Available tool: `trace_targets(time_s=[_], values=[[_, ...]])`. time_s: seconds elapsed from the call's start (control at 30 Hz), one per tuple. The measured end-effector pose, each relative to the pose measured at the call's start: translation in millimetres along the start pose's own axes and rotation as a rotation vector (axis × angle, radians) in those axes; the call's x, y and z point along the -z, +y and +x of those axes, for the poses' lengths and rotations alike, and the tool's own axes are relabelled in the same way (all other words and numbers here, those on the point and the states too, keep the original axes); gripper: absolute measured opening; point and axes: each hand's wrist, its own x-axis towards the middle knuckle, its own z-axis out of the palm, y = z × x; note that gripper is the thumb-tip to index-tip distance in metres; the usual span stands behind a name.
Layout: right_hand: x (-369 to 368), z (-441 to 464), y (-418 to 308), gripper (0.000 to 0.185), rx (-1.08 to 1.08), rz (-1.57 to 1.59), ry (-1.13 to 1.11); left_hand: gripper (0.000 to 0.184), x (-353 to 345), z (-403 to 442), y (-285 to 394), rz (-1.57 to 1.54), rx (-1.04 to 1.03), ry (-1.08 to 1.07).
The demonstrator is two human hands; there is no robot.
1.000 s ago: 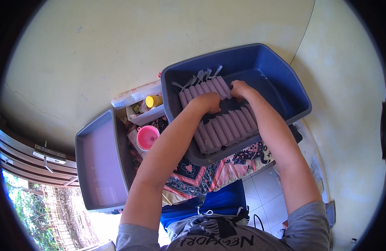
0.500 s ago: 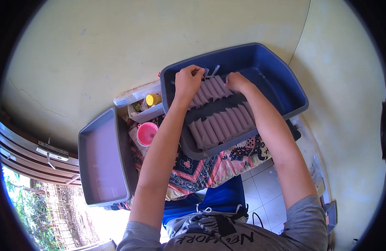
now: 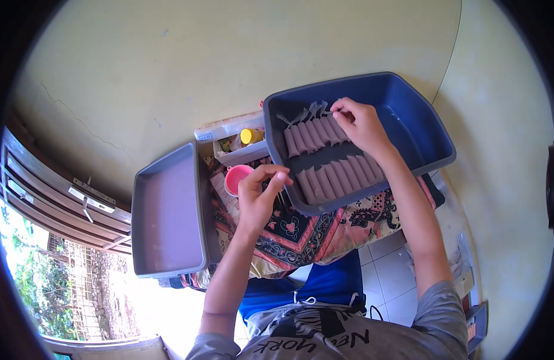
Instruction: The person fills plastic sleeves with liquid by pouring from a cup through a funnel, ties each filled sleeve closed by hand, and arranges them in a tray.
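Note:
In the head view, two rows of slim plastic tube bags filled with pale purple-brown liquid lie in a dark blue-grey tub (image 3: 409,129). My right hand (image 3: 362,123) is over the far row of filled bags (image 3: 310,135), its fingertips closed at the twisted plastic end of a bag at that row's right side. The near row of bags (image 3: 337,177) lies below it. My left hand (image 3: 260,195) is raised outside the tub's left edge, fingers loosely bent and apart, with nothing visible in it. Behind that hand is a pink funnel (image 3: 237,179), partly covered.
A second grey tub (image 3: 169,216) of pale purple liquid stands at the left. Between the tubs, a white box (image 3: 241,157) holds a yellow-capped container (image 3: 250,137) and small packets. A patterned cloth (image 3: 301,237) covers the table. A wall rises behind.
My left hand has come out of the tub, back toward me beside the funnel. My right hand stays at the far row, now by the bags' twisted ends. The view has shifted slightly.

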Motion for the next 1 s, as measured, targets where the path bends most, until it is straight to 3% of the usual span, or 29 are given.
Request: trace_targets(time_s=[0.07,0.17,0.33,0.53,0.6,0.7,0.8,1.0], values=[[-11,-29,-27,0.008,0.056,0.172,-0.001,0.017,11,-24,-5,-0.024,0.002,-0.001],[-25,-73,-66,0.007,0.056,0.241,-0.133,0.015,24,-56,-3,0.022,0.18,-0.007],[-63,-137,-108,0.007,0.111,0.365,-0.295,0.014,34,-91,-30,-0.032,0.154,0.01],[-127,-177,-96,0.011,0.0,0.438,-0.373,0.013,47,-109,-60,0.107,0.209,0.025],[-140,-179,-94,0.012,-0.042,0.443,-0.361,0.013,51,-111,-66,0.175,0.181,0.064],[-152,-177,-95,0.013,-0.103,0.339,-0.355,0.012,52,-118,-75,0.255,0.094,0.37],[-167,-175,-93,0.012,-0.086,0.333,-0.318,0.013,63,-130,-90,0.396,0.078,0.526],[-188,-163,-94,0.011,-0.039,0.307,-0.294,0.021,68,-130,-91,0.449,0.021,0.576]])
